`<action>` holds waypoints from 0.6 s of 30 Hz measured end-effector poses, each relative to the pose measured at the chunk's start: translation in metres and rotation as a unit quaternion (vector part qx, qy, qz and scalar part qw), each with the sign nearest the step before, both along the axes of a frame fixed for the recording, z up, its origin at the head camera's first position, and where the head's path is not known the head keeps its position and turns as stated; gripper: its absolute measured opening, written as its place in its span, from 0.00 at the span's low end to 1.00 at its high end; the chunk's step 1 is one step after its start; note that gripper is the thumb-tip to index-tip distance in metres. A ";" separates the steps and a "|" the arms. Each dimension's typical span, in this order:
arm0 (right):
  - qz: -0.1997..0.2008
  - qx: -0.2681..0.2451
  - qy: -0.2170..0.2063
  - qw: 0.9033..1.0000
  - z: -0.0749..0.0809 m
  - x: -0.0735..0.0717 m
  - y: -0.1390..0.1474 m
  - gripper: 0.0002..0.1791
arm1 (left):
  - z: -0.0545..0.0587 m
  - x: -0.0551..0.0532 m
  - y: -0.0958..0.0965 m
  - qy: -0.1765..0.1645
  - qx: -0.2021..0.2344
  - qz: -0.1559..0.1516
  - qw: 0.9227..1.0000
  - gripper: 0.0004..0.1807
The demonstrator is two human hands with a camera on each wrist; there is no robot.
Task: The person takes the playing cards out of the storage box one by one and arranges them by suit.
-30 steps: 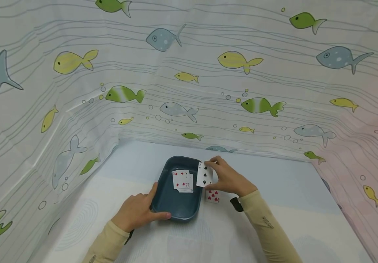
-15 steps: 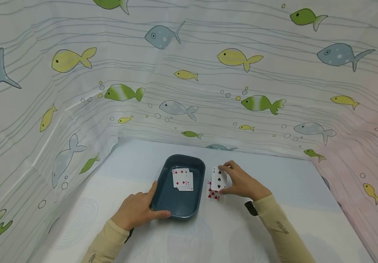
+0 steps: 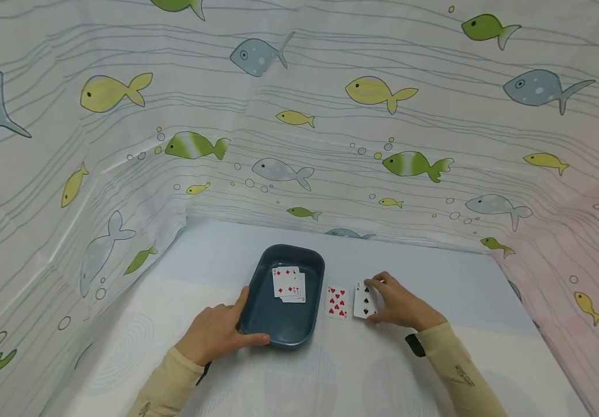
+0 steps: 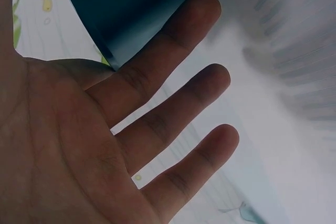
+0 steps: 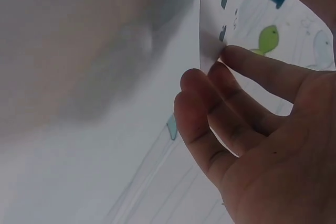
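In the head view my left hand (image 3: 218, 331) rests at the left side of a dark blue tray (image 3: 263, 324), thumb along the near rim. The left wrist view shows that hand's fingers (image 4: 178, 98) straight and spread beside the tray. A small pile of playing cards (image 3: 286, 282) lies in the tray, a diamonds card on top. Right of the tray, my right hand (image 3: 401, 304) pinches a three of spades playing card (image 3: 365, 302) by its far and near edges, close over the table. Between this card and the tray lies a hearts playing card (image 3: 337, 302), face up.
The white table surface (image 3: 299, 382) has a pale printed pattern. A sheet printed with fish (image 3: 299, 139) stands as a wall behind and on both sides.
My right hand has carried the three of spades from the tray's right rim rightward, past the hearts card, and down toward the table. My left hand stays at the tray.
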State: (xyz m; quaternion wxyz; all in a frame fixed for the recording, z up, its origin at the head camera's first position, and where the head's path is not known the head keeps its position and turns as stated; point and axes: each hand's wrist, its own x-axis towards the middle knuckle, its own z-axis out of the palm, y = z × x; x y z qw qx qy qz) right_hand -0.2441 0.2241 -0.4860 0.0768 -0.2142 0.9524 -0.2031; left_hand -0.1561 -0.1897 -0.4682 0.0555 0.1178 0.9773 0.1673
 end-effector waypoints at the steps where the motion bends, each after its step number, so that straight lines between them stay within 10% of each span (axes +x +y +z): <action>1: 0.000 0.002 -0.002 1.000 -0.002 0.000 0.000 0.48 | 0.000 0.000 0.000 0.000 0.000 -0.001 1.000 0.72; 18: 0.004 0.024 -0.057 0.998 -0.012 -0.008 -0.002 0.47 | -0.001 0.000 -0.001 -0.007 0.013 0.003 1.000 0.72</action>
